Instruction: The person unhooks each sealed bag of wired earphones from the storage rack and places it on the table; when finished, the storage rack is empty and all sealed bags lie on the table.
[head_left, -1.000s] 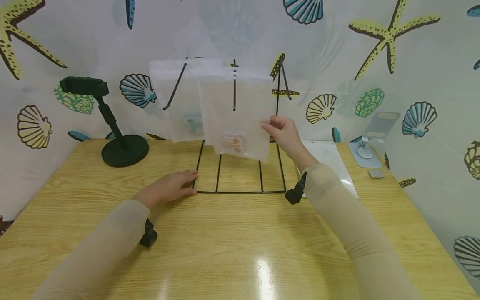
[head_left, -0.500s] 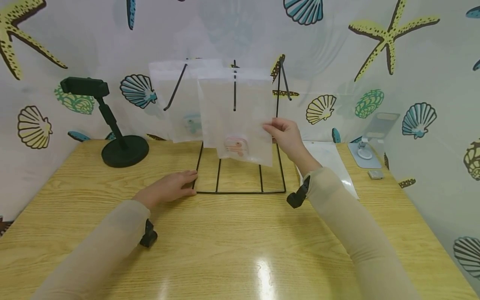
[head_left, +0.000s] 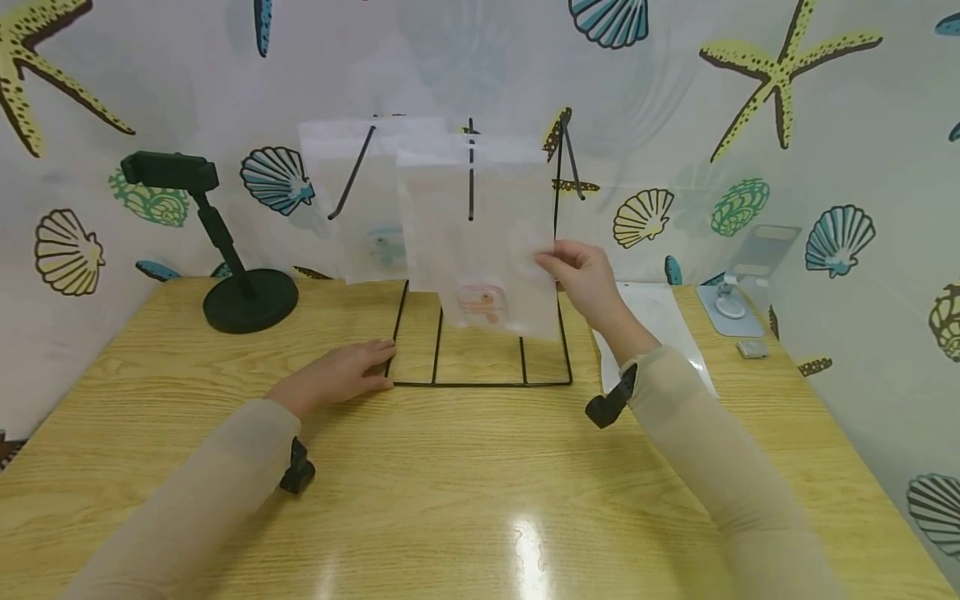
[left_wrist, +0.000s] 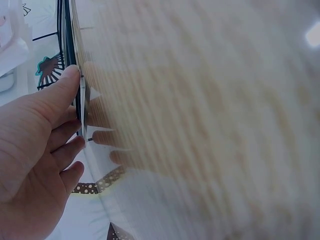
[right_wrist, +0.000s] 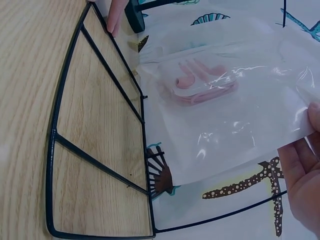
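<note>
Left hand (head_left: 337,375) was rested, fingers loose, against the left side of the rack (head_left: 480,385); by the right hand (head_left: 588,275) the right edge of a bag (head_left: 510,217) holding pink earphones (head_left: 482,302) was pinched. This bag was hung on the rack's middle hook (head_left: 471,196), a second bag (head_left: 375,208) on its left hook (head_left: 350,175). Through too hard a tug, the film could probably be torn at the hook, or the rack tipped if insufficiently steadied.

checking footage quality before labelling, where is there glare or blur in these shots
Head view: bright glare on the table, low in the frame; left wrist view: its grain smeared and soft, a white glare spot at upper right; right wrist view: shiny highlights on the held bag.
</note>
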